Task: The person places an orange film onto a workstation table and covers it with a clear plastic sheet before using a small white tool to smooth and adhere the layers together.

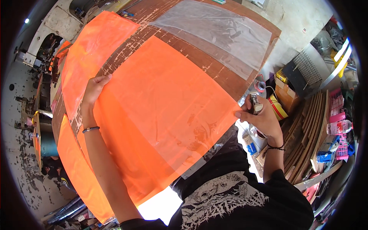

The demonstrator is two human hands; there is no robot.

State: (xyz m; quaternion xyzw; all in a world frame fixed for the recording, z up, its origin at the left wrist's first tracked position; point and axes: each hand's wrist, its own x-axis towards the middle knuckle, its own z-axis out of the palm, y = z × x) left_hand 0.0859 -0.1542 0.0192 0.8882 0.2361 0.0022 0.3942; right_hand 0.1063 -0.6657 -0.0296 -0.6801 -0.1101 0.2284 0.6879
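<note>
Orange sheet [165,88]: centre, over brown board [234,85].
Left hand [95,90]: half past nine, gripping its edge.
Right hand [263,119]: three o'clock, pinching its corner, holding metal tool [255,103].
Clear plastic [222,30]: one o'clock.

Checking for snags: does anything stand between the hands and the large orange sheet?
Nothing visible, barring a clear film that seems to cover part of the large orange sheet: the left hand holds its left edge, the right hand pinches its right corner.
</note>
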